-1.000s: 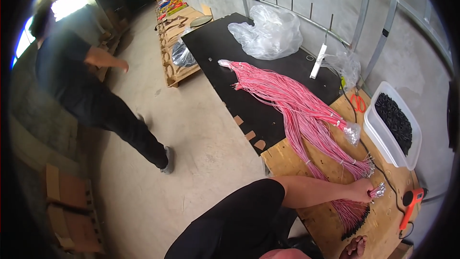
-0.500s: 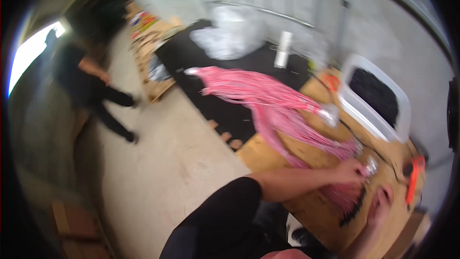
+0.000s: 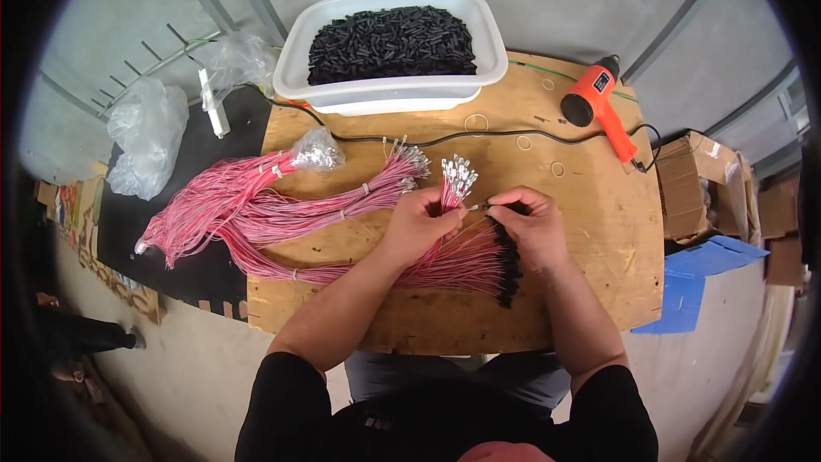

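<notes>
While I had the left hand [image 3: 419, 227] closed around pink wires [image 3: 450, 198], metal tips [image 3: 458, 174] toward the back edge of the worktop [image 3: 599, 231], the right hand [image 3: 532, 227] pinched a small dark piece [image 3: 486, 204] just right of them.

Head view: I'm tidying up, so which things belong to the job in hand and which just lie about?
Likely in the job:
- pink wire bundle in the left hand
- black-tipped wires
- black sleeves in the white tub
- heat gun, untouched

Seemingly lying about:
- clear plastic bag
- cardboard box
- blue sheet
</notes>
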The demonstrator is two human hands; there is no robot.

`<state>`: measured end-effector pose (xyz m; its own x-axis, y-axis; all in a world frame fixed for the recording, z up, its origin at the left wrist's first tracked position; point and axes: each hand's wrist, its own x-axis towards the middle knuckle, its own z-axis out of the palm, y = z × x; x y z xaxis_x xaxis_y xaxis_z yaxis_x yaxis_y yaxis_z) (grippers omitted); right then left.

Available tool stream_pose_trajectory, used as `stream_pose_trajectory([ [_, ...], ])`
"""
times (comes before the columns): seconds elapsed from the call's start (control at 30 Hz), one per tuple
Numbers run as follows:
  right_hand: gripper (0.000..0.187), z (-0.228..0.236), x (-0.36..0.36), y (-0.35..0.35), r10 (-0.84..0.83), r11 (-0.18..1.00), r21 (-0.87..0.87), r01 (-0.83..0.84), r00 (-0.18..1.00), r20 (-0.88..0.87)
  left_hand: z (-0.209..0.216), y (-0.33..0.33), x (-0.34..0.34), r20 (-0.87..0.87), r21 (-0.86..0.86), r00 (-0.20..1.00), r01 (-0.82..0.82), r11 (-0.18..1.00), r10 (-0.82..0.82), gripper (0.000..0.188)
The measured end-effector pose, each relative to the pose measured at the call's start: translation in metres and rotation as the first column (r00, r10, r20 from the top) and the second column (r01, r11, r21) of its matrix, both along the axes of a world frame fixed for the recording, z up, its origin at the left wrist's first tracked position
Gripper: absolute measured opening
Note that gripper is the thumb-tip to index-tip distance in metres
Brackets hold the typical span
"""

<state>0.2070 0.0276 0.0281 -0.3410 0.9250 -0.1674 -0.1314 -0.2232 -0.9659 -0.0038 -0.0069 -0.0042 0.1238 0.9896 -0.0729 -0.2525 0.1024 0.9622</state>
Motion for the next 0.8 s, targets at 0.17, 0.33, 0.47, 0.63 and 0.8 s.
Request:
stream_pose_trajectory([
  [0.17,0.011,-0.008,-0.003,-0.001,0.015,0.999,-0.048,-0.018,0.998,-0.064,0.001,-0.001,-0.001,-0.027,0.013,1.000,0.000,1.000,0.000,0.004],
  [0.33,0.011,-0.008,-0.010,-0.002,0.012,0.999,-0.048,-0.018,0.994,-0.111,0.001,0.000,-0.003,-0.008,0.008,1.000,0.010,1.000,-0.010,0.003],
  [0.47,0.011,-0.009,-0.011,-0.003,-0.011,1.000,-0.005,0.011,0.997,-0.073,0.004,-0.002,-0.004,-0.016,-0.002,0.999,0.029,1.000,-0.029,0.003],
  [0.63,0.011,-0.008,-0.014,-0.003,-0.029,0.999,0.016,0.030,0.997,-0.069,-0.004,-0.001,-0.004,-0.050,0.001,0.999,0.016,1.000,-0.016,0.006],
  [0.8,0.009,-0.015,-0.013,-0.003,-0.011,1.000,0.003,0.012,0.996,-0.092,-0.005,-0.001,-0.003,-0.063,0.009,0.998,-0.007,1.000,0.008,0.009],
])
